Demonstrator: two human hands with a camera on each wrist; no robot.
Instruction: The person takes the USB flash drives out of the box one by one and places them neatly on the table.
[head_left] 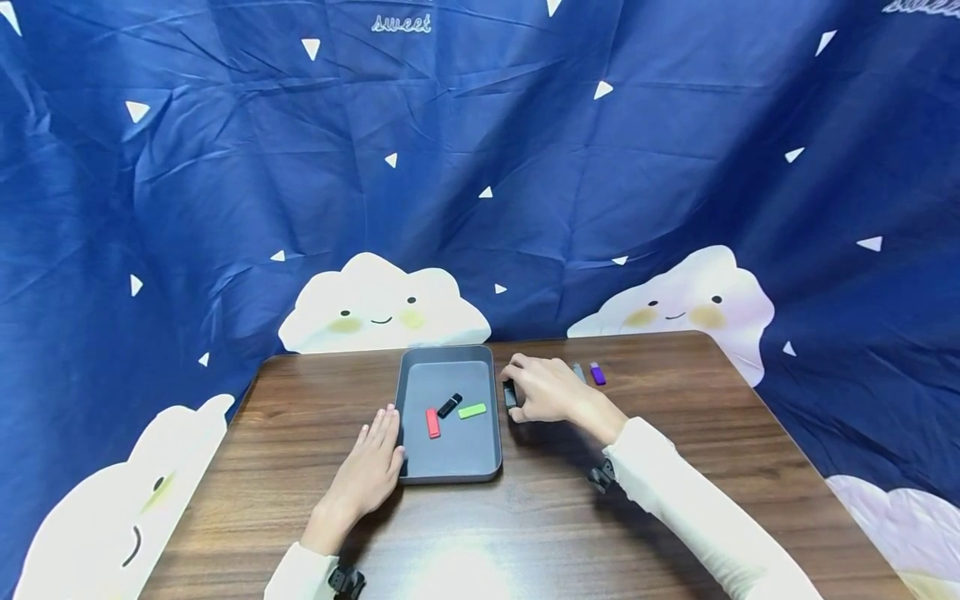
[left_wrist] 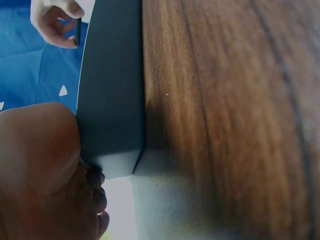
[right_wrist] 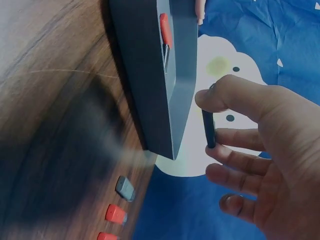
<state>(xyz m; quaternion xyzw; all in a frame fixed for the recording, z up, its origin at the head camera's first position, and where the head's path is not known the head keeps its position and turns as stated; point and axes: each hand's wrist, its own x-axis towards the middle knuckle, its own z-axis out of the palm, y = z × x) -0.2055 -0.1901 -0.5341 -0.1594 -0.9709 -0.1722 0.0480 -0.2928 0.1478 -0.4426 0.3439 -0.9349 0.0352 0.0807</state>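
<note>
The work is judged to be partly complete. Three USB flash drives have been placed in the gray tray (head_left: pixel 450 477); a fourth is in transfer, and others are left on the wooden counter (head_left: pixel 322 385).

Tray contents: a red drive (head_left: pixel 432 422) is located at the left, a black drive (head_left: pixel 449 406) is angled just beyond it, and a green drive (head_left: pixel 472 411) is laid to the right. Free floor space is seen at the far and near ends.

Dark drive (head_left: pixel 510 394): pinched between the thumb and fingers of the right hand (head_left: pixel 553 389), just outside the right wall of the tray.

Left hand (head_left: pixel 366 468): fingers extended, laid against the left wall of the tray; nothing is gripped.

Drives not yet loaded: a gray-blue drive (head_left: pixel 579 372), partly hidden by the right hand, and a purple drive (head_left: pixel 597 373) are positioned at the far right. Red pieces (right_wrist: pixel 116 214) are also shown in the right wrist view; whether one matches the purple drive cannot be told.
</note>
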